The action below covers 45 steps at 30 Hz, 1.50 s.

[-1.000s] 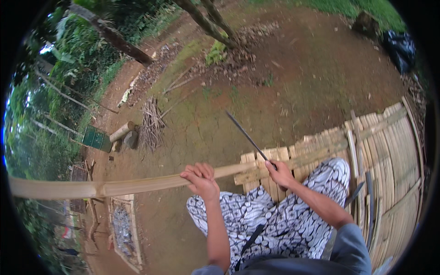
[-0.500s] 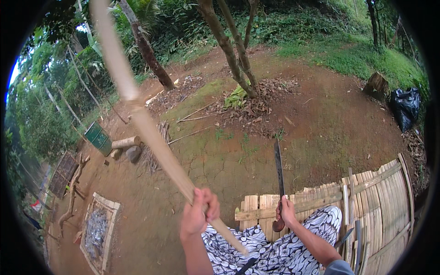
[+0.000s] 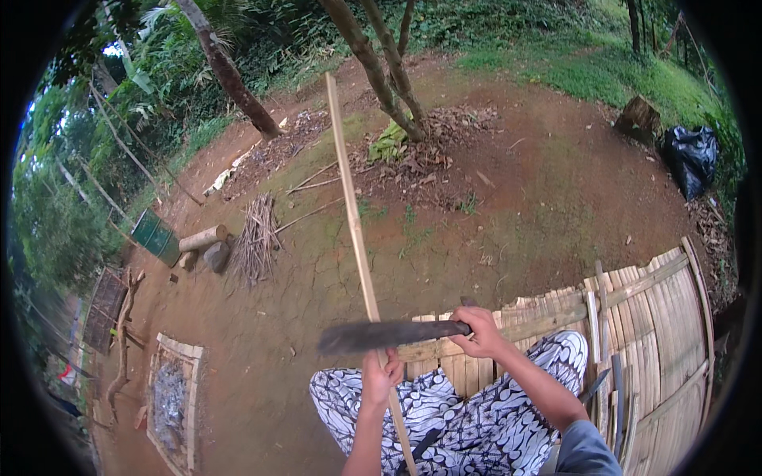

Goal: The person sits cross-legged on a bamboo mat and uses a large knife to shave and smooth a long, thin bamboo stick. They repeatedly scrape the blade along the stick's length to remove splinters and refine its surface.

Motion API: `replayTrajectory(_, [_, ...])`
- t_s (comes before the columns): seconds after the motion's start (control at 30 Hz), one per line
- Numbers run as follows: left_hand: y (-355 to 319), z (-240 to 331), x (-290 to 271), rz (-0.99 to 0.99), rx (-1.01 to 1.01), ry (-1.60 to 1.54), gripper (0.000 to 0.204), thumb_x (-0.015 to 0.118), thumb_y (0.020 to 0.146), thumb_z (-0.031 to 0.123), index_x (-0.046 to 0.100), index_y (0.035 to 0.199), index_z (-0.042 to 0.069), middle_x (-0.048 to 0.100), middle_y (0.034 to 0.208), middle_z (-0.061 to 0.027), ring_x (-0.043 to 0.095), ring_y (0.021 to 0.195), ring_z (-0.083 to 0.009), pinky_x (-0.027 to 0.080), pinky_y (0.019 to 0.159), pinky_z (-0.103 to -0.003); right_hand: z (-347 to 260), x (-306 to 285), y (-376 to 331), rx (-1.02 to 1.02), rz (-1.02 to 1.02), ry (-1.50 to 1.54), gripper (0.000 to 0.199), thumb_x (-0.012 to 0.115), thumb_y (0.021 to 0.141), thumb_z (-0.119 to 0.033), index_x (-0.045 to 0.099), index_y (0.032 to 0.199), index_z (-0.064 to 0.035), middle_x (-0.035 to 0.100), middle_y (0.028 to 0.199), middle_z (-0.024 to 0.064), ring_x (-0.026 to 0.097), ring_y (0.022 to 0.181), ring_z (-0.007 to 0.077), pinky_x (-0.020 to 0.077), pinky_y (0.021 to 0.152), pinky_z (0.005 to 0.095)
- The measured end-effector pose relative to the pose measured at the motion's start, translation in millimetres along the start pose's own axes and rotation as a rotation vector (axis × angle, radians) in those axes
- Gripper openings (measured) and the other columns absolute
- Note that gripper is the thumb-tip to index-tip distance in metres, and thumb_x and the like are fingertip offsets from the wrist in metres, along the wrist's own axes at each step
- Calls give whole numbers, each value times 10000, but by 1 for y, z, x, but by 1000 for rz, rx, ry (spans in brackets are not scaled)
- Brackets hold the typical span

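My left hand is closed round a long pale bamboo strip, which stands up and away from me with its lower end over my lap. In my right hand is the handle of a machete. Its broad dark blade, slightly blurred, points left and crosses in front of the strip just above my left hand. Whether the edge touches the strip, I cannot tell. Beneath both hands lies patterned black-and-white cloth over my legs.
I sit on a split-bamboo platform, with loose bamboo strips and another dark blade at my right. Ahead are a bundle of sticks, a tree, a green drum, a log stump and a black bag. A framed ash pit lies left.
The bamboo strip has swung from the upper left toward upright and its far end now shows. The machete has turned from pointing away to lying crosswise, moving left over the strip.
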<state>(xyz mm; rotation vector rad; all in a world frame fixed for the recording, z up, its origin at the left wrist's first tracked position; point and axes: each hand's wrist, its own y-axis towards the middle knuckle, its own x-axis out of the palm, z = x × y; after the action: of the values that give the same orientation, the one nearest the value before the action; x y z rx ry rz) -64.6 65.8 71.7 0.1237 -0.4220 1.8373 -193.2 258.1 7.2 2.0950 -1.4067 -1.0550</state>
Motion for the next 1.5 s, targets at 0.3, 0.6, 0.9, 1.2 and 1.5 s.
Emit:
replayTrajectory(0.3, [-5,-52,7,-61,-268,-108,513,235,988,555,393,770,119,265,528,48,222,394,-65,198,380,-217,-3,24,-43,296,-156,-37,432,723,748,-436,559,809,-42,591,695,131,604,663,341,455,582,403])
replayTrajectory(0.6, [1,-48,12,-23,-279,-81,487,225,1001,520,385,759,130,253,518,51,200,384,-66,188,363,-220,6,10,-42,210,-247,-218,461,592,832,-547,582,953,-102,606,651,79,615,551,309,471,487,396])
replayTrajectory(0.9, [5,-51,5,-21,-277,-75,435,219,1018,451,375,774,126,257,545,43,203,412,-72,195,396,-225,20,15,-40,-48,10,-342,464,600,819,-542,609,985,-108,593,692,72,641,621,246,473,482,371])
replayTrajectory(1.2, [-2,-69,3,-41,-303,-24,472,271,1001,422,378,653,123,271,522,49,240,404,-67,214,396,-216,-4,10,-45,-23,-238,-311,503,580,818,-590,578,835,-87,566,576,64,591,481,279,456,428,362])
replayTrajectory(1.5, [-23,-79,-6,18,-448,-117,486,232,996,525,460,865,116,287,539,30,240,405,-70,213,380,-211,-8,19,-49,147,-450,-291,541,516,849,-603,563,821,-65,574,532,109,595,469,313,450,420,411])
